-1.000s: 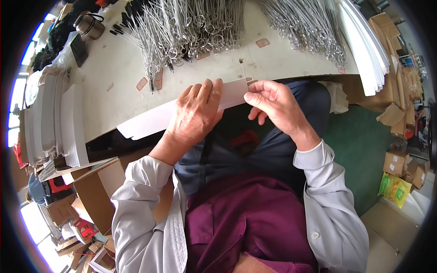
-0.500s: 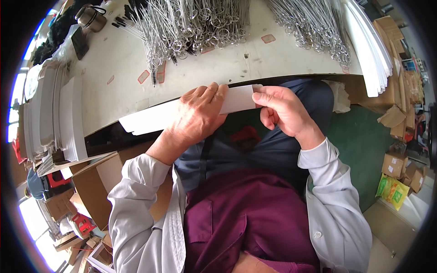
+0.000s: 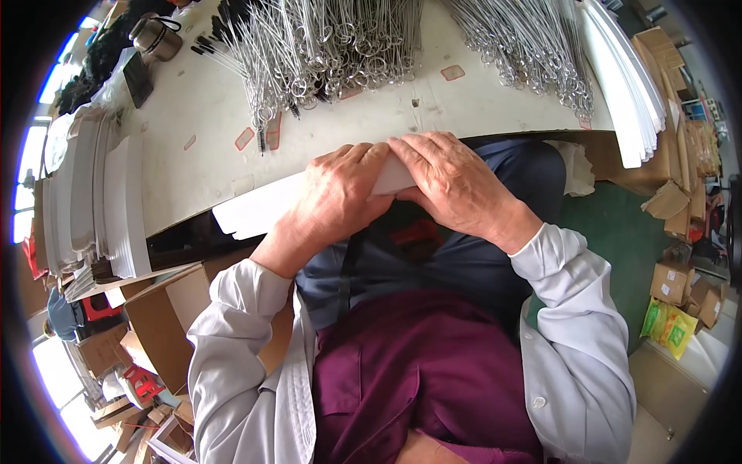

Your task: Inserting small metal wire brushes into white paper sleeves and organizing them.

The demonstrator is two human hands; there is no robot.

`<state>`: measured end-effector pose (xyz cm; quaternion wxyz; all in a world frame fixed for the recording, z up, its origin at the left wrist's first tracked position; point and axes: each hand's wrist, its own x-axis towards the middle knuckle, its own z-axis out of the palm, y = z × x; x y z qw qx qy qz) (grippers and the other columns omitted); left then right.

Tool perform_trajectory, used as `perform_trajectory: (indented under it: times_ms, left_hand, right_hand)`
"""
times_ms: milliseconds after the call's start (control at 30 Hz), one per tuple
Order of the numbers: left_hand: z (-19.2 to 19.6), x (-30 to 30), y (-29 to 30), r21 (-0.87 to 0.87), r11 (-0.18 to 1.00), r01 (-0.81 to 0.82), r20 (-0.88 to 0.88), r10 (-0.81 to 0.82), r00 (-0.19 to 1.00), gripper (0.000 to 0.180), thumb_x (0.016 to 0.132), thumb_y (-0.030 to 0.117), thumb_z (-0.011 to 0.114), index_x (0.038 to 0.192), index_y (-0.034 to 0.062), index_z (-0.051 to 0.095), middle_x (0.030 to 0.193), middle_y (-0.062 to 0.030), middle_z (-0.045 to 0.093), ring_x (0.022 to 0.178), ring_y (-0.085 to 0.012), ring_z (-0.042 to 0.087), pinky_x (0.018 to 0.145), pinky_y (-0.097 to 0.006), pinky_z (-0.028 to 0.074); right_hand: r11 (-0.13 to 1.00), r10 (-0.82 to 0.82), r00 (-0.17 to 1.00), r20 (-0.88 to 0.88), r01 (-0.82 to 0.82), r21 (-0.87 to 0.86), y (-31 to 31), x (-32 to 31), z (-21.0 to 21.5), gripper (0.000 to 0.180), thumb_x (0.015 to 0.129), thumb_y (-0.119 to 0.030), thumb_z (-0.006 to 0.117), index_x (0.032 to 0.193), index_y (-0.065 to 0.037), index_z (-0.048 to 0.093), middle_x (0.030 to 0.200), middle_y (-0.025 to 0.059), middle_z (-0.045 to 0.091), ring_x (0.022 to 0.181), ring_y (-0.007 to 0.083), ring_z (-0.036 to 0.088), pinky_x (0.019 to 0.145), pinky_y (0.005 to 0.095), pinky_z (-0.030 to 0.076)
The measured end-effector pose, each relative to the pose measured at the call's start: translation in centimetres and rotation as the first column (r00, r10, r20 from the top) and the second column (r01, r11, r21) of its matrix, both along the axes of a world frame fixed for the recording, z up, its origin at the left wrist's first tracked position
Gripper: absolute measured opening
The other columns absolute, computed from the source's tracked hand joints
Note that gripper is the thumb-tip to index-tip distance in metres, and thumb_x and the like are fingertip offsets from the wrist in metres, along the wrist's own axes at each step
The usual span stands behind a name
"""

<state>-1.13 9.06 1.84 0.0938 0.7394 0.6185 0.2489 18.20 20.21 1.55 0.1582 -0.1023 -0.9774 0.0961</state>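
Note:
Across my lap, at the table's front edge, lies a long, narrow white paper box (image 3: 259,203). My left hand (image 3: 336,189) is closed around its middle, fingers on top. My right hand (image 3: 460,182) is closed over the box's right end, its fingertips meeting those of the left hand. That end is mostly hidden under the fingers; a short white stretch shows between the two hands. The box's left end sticks out past my left wrist and looks open, with loose flaps.
Beyond my hands, the table (image 3: 340,131) bears a heap of thin wire brushes (image 3: 332,46) with looped ends and a second heap (image 3: 533,54) to its right. Flat white cartons (image 3: 630,85) lie far right, more (image 3: 124,201) stand left. A metal flask (image 3: 154,37) sits back left.
My right hand has moved left along the box, from pinching its right end to wrapping over it beside my left hand. The box has shifted slightly right.

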Motion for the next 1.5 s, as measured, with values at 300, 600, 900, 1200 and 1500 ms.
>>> perform_trajectory:
  times_ms: [300, 600, 900, 1200, 1500]
  left_hand:
    - [1.1, -2.0, -1.1, 0.019, 1.000, -0.007, -0.066, 0.008, 0.998, 0.055, 0.075, 0.022, 0.082, 0.120, -0.0011, 0.059, 0.104, -0.0163, 0.067, 0.097, -0.0352, 0.067, 0.084, -0.044, 0.055]
    - [1.9, -2.3, -1.9, -0.044, 0.997, -0.063, -0.072, 0.060, 0.996, 0.065, 0.074, 0.023, 0.085, 0.127, -0.0039, 0.058, 0.117, -0.0214, 0.066, 0.108, -0.0392, 0.065, 0.094, -0.046, 0.052]
    - [1.2, -3.9, -2.3, -0.076, 0.994, -0.076, -0.097, 0.069, 0.993, 0.067, 0.077, 0.028, 0.084, 0.129, -0.0046, 0.058, 0.119, -0.0202, 0.065, 0.112, -0.0386, 0.063, 0.095, -0.047, 0.051]
    - [2.4, -4.2, -2.7, -0.073, 0.992, -0.107, -0.123, 0.097, 0.988, 0.069, 0.078, 0.028, 0.083, 0.131, -0.0046, 0.055, 0.119, -0.0201, 0.064, 0.110, -0.0386, 0.063, 0.094, -0.047, 0.050]
    - [0.9, -5.2, 0.3, 0.065, 0.983, -0.171, -0.182, 0.180, 0.967, 0.062, 0.080, 0.026, 0.082, 0.130, -0.0032, 0.059, 0.122, -0.0203, 0.067, 0.109, -0.0390, 0.065, 0.093, -0.046, 0.053]
  right_hand:
    - [1.000, 0.001, 1.000, 0.012, 0.000, -0.023, 0.5, -0.1, 0.8, 0.061, 0.084, -0.020, 0.078, 0.134, 0.005, 0.054, 0.127, 0.0179, 0.061, 0.115, 0.0341, 0.059, 0.104, 0.0436, 0.049]
    - [0.999, 0.023, 0.999, 0.024, -0.022, -0.035, 1.3, 0.1, 1.0, 0.065, 0.083, -0.024, 0.079, 0.137, 0.003, 0.055, 0.127, 0.0159, 0.060, 0.116, 0.0336, 0.058, 0.103, 0.0438, 0.048]
    - [0.999, 0.003, 0.999, 0.035, -0.002, -0.052, 1.5, -0.8, 0.8, 0.069, 0.079, -0.024, 0.083, 0.138, -0.002, 0.057, 0.128, 0.0137, 0.061, 0.116, 0.0321, 0.058, 0.103, 0.0431, 0.048]
    - [0.999, 0.016, 0.999, -0.046, -0.018, -0.040, 2.6, -0.5, 1.1, 0.067, 0.076, -0.024, 0.085, 0.136, -0.005, 0.061, 0.125, 0.0134, 0.064, 0.114, 0.0327, 0.060, 0.099, 0.0425, 0.051]
    - [0.997, -0.034, 0.987, -0.155, 0.022, -0.075, 5.9, -2.7, -0.9, 0.059, 0.078, -0.016, 0.084, 0.133, -0.009, 0.066, 0.126, 0.0129, 0.067, 0.116, 0.0334, 0.061, 0.100, 0.0430, 0.052]
